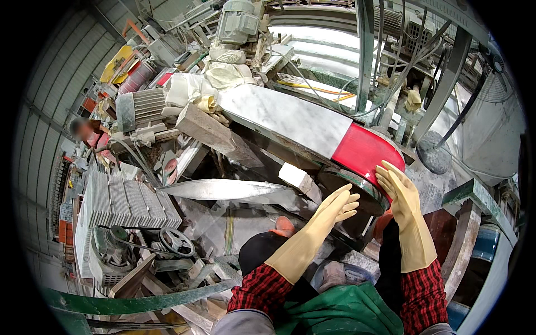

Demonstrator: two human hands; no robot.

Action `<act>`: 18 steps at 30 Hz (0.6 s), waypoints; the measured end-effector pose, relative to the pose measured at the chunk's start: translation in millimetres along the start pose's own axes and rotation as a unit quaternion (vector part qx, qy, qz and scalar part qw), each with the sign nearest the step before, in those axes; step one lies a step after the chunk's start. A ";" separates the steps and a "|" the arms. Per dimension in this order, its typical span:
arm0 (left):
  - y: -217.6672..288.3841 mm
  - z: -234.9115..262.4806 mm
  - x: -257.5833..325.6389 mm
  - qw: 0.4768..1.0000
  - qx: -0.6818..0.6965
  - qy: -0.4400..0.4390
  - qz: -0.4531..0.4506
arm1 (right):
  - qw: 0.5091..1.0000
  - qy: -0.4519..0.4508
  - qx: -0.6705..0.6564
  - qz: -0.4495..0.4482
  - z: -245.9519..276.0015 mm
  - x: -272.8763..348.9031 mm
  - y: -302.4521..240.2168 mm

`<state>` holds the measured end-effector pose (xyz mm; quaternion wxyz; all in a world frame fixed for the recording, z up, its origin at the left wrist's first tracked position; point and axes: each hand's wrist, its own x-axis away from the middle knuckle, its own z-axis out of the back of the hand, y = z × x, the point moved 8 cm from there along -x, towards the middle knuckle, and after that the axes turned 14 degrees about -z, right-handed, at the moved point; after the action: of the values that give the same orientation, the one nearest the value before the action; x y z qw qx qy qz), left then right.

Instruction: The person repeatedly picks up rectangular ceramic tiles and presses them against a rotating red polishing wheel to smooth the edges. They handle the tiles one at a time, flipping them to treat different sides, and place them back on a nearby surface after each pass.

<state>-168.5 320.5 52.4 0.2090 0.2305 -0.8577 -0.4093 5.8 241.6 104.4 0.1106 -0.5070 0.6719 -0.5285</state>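
Both my hands wear cream rubber gloves, with red-and-black checked cuffs over the forearms. My left hand (329, 215) is open, its fingers stretched out beside the near edge of the bench, holding nothing. On the other side, my right hand (403, 195) is open too, fingers extended at the rounded end of a glossy red panel (365, 151); whether the fingertips touch it, I cannot tell. The red panel adjoins a long white slab with grey marble veining (285, 119). Under the red end is a round dark support (357, 190).
A pale block (300, 178) and a long curved metal sheet (223, 189) lie left of my left hand. Stacked grey slabs (125, 209) stand at left by a belt-driven motor (114, 251). A pedestal fan (491, 61) is at far right. Another person (97, 138) is far left.
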 end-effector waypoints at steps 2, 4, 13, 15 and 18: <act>0.5 0.0 0.1 1.000 -0.001 0.003 0.002 | 1.000 -0.001 0.005 0.000 -1.5 0.8 -1.0; 0.8 0.0 0.4 1.000 0.002 0.001 -0.001 | 1.000 -0.004 0.006 -0.001 -1.5 0.2 -0.4; 1.0 0.3 0.6 1.000 0.001 0.003 -0.002 | 1.000 -0.011 0.012 -0.001 -0.5 -1.3 1.6; 1.2 -0.3 0.3 1.000 0.001 0.003 -0.003 | 1.000 -0.010 0.012 0.000 -0.1 -1.6 1.7; 2.2 -1.3 0.6 1.000 0.000 0.003 -0.001 | 1.000 -0.007 0.012 -0.002 -0.7 -0.4 1.2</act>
<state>-168.8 320.6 55.0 0.2109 0.2324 -0.8568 -0.4092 4.9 242.2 103.5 0.1205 -0.5104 0.6640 -0.5331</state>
